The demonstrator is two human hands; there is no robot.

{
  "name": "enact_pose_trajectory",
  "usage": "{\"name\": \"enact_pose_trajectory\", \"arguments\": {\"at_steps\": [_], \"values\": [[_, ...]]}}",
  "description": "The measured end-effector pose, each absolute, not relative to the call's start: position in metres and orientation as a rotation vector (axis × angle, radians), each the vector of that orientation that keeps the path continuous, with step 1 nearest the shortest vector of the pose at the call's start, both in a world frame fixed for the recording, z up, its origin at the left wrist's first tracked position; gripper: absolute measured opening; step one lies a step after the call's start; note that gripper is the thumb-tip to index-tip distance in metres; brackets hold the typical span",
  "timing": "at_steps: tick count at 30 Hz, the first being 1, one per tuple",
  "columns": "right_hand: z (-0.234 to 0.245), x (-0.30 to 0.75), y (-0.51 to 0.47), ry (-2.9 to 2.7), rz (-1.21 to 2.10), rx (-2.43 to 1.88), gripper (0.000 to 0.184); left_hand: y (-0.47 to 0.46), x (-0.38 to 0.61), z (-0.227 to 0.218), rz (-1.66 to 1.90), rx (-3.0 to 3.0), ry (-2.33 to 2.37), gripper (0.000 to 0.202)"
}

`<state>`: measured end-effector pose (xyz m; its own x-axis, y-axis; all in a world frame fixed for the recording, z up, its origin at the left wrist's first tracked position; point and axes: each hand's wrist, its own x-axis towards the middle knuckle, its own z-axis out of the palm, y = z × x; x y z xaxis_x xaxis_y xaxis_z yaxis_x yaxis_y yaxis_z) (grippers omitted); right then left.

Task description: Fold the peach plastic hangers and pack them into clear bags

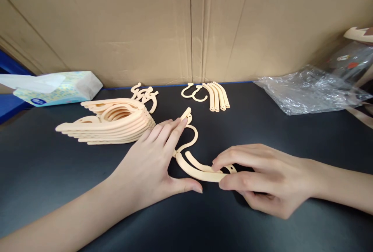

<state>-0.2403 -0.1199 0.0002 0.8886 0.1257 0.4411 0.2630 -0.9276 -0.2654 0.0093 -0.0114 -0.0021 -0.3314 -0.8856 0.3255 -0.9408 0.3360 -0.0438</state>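
A cream plastic folding clothes hanger lies on the black tabletop between my hands, its hook pointing away from me. My right hand pinches the right end of its curved arm between thumb and fingers. Over the left part of the hanger rests my left hand, palm down. Its fingers are stretched out and the thumb is spread; the index fingertip touches the far end of a cream piece. The palm hides much of the hanger's left side.
A stack of folded cream hangers sits left. Behind it lie small loose hook pieces. Two hooks and several curved arms line the back. A tissue pack is back left, a clear plastic bag right. Cardboard walls the back.
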Motion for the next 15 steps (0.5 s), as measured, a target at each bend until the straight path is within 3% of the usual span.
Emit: {"name": "enact_pose_trajectory", "arguments": {"at_steps": [9,15], "values": [[-0.0008,-0.2383,-0.1241,-0.101,-0.532,-2.692,0.042,-0.0116,0.0121,-0.0040,0.161,1.634,-2.339,0.107],[-0.0017,-0.2367,-0.1259,-0.066,-0.510,-2.694,0.039,-0.0120,0.0145,-0.0103,0.070,1.615,-2.288,0.099]]}}
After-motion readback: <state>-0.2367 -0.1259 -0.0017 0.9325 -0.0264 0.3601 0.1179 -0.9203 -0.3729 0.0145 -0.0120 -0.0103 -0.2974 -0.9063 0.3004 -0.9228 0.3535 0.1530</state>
